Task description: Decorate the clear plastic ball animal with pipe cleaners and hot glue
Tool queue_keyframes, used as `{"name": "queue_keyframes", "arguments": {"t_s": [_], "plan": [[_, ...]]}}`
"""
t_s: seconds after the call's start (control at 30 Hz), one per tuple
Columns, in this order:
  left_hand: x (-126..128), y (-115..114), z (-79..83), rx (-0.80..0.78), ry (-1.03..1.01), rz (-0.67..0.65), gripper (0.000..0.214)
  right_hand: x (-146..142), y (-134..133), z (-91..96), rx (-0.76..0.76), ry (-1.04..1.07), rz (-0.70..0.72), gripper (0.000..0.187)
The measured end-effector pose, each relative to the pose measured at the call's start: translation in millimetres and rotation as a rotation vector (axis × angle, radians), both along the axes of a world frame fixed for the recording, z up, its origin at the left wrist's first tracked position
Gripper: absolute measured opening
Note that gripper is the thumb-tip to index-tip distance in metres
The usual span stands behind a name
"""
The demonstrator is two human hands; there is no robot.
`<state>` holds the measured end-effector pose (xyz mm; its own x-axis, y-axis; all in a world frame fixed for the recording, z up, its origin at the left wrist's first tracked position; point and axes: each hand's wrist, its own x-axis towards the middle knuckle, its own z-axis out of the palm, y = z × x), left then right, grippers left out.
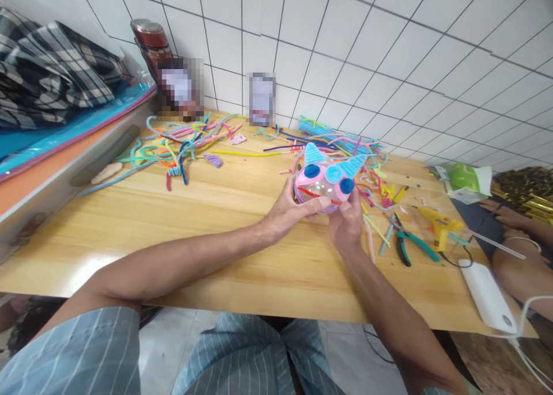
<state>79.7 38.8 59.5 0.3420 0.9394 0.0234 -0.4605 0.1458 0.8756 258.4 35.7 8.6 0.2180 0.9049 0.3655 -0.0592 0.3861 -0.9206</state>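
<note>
Between my two hands is a pipe-cleaner animal craft [319, 185], raised a little over the wooden table. It has light blue pointed ears, dark blue round eyes, a light blue disc between them, pink trim and a clear rounded body with a red line. My left hand [288, 211] grips its left side, the thumb lying across the front. My right hand [348, 219] wraps the lower right side, its fingers partly hidden behind the craft. Loose pipe cleaners [332, 136] lie behind it. To the right of my right hand rest green-handled pliers [408, 242].
A yellow glue gun [438, 228] and a white power strip [488, 297] with cables sit at the right. More pipe cleaners [181, 144] spread at back left, near a red thermos [151, 44]. Another person's arm [518, 257] rests at the right edge. A tiled wall [345, 49] bounds the back.
</note>
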Motion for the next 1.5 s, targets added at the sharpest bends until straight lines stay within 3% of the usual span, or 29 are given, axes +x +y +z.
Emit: {"name": "queue_keyframes", "arguments": {"t_s": [0.3,0.47,0.77,0.97,1.2,1.5], "plan": [[2.4,0.4,2.5,0.005,-0.022,0.035,0.088,-3.2,-1.7,1.4,0.027,-0.003,0.06,0.057],[1.8,-0.1,0.9,-0.014,0.019,0.046,0.091,-1.5,-1.5,-1.0,0.015,-0.065,0.026,0.064],[4.7,9.8,-12.1,0.044,-0.009,0.097,0.1,-0.1,-1.4,4.8,0.033,-0.191,-0.029,0.063],[3.3,14.6,-19.4,0.021,0.074,0.133,0.097,1.1,-1.7,8.0,-0.007,-0.267,-0.011,0.066],[2.2,20.4,-16.0,0.062,0.073,0.049,0.082,7.3,-1.2,10.4,-0.023,-0.334,-0.016,0.077],[1.8,18.0,-9.6,0.062,0.064,-0.013,0.077,14.4,-2.1,27.7,0.039,-0.436,-0.028,0.062]]}}
